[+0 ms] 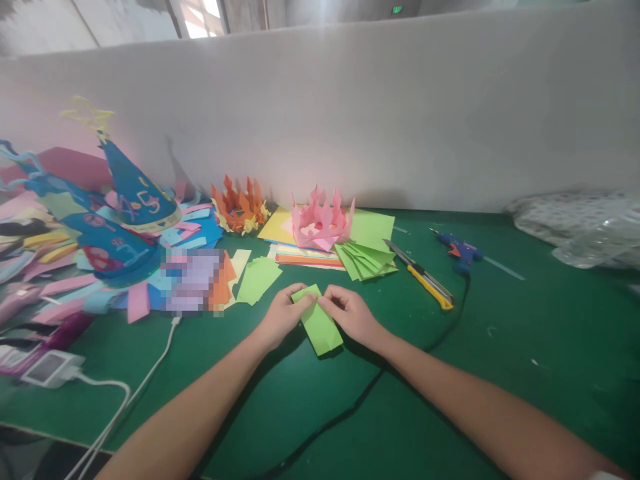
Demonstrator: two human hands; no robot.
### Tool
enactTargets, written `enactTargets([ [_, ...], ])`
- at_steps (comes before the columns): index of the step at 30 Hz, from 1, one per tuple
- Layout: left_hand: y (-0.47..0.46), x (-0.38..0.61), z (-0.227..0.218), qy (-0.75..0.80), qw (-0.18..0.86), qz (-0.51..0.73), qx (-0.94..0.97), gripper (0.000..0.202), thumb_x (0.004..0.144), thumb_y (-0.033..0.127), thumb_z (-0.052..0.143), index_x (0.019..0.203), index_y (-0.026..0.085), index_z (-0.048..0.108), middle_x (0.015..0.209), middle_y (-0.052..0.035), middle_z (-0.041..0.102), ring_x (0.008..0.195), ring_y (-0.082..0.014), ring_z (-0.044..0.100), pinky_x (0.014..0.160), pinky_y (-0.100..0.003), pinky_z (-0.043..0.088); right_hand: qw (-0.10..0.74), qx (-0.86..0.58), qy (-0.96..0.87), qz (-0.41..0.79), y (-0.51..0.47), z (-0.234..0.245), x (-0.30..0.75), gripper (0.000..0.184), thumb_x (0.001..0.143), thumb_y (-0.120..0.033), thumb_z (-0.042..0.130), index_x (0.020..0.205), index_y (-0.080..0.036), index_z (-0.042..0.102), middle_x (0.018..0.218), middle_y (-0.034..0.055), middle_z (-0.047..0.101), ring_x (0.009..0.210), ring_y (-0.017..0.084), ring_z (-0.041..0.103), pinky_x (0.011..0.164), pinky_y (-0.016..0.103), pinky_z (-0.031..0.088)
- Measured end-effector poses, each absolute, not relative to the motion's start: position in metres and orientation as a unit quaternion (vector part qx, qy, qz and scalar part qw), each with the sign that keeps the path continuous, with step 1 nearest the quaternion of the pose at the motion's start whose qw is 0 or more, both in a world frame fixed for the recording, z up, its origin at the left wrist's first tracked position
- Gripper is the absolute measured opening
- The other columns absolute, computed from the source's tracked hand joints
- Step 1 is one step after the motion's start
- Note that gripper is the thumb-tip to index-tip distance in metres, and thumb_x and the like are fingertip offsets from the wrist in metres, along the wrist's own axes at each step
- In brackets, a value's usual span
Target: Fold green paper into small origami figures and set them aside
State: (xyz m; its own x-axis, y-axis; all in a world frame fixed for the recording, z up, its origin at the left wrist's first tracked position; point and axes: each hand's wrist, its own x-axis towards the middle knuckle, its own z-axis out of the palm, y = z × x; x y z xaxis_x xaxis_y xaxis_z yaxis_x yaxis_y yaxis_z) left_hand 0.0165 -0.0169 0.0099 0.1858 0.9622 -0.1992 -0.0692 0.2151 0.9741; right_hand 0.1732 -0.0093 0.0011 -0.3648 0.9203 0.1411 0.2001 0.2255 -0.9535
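A folded piece of light green paper (323, 328) is held between my two hands over the green table. My left hand (286, 313) pinches its upper left part, thumb lying on top. On the other side, my right hand (351, 315) grips the upper right edge between thumb and bent fingers. Just beyond my hands lie a fanned stack of green paper pieces (364, 259) and, to the left, a smaller green paper piece (259, 280). A pink paper crown (323, 223) stands on coloured sheets behind them, with an orange paper crown (241, 210) to its left.
A yellow utility knife (425, 279) lies right of my hands, with a blue glue gun (459, 251) past it and its black cord (370, 388) running under my right arm. Blue cone hats (137, 190), paper strips and white cables (150, 380) crowd the left. A plastic bag (603, 237) sits far right.
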Motion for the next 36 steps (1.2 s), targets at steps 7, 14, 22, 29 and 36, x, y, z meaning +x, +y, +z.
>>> enactTargets([
  [7,-0.018,0.02,0.013,0.485,0.609,0.462,0.424,0.029,0.066,0.037,0.067,0.066,0.018,0.045,0.052,0.0087,0.047,0.044,-0.0055,0.043,0.044,-0.016,0.033,0.378,-0.397,-0.675,0.494,-0.009,0.01,0.17,0.037,0.083,-0.047,0.05,0.061,-0.019,0.039,0.057,-0.0055,0.035,0.053,0.009,0.034,0.05,0.022,0.03],
  [14,0.008,-0.014,0.02,0.54,0.547,0.571,0.287,0.032,0.063,0.03,0.069,0.088,0.019,0.052,0.067,0.0047,0.06,0.052,-0.0086,0.056,0.05,-0.019,0.043,0.305,-0.367,-0.682,0.554,-0.022,0.011,0.177,0.03,0.083,-0.041,0.053,0.064,-0.019,0.046,0.056,-0.0016,0.053,0.052,0.011,0.049,0.052,0.023,0.039],
  [22,0.003,-0.012,0.02,0.465,0.656,0.487,0.34,0.033,0.065,0.035,0.073,0.086,0.015,0.06,0.077,-0.0028,0.065,0.065,-0.013,0.062,0.062,-0.023,0.05,0.431,-0.342,-0.633,0.545,-0.014,0.007,0.185,0.015,0.087,-0.036,0.05,0.093,-0.022,0.051,0.074,-0.0008,0.058,0.06,0.01,0.051,0.057,0.023,0.043],
  [29,-0.008,0.001,0.016,0.477,0.644,0.426,0.419,0.042,0.064,0.04,0.074,0.093,0.017,0.054,0.072,0.0015,0.06,0.056,-0.01,0.056,0.055,-0.022,0.045,0.346,-0.259,-0.73,0.53,-0.014,0.0,0.183,0.034,0.085,-0.026,0.055,0.118,-0.024,0.055,0.114,0.0072,0.06,0.098,0.018,0.059,0.085,0.032,0.046],
  [36,-0.008,0.005,0.005,0.485,0.487,0.488,0.538,0.033,0.068,0.029,0.07,0.096,0.02,0.054,0.085,0.0002,0.058,0.076,-0.0117,0.055,0.064,-0.02,0.042,0.336,-0.307,-0.761,0.462,-0.011,0.001,0.184,0.02,0.082,-0.025,0.055,0.093,-0.024,0.072,0.086,0.0046,0.069,0.078,0.017,0.063,0.072,0.029,0.048],
])
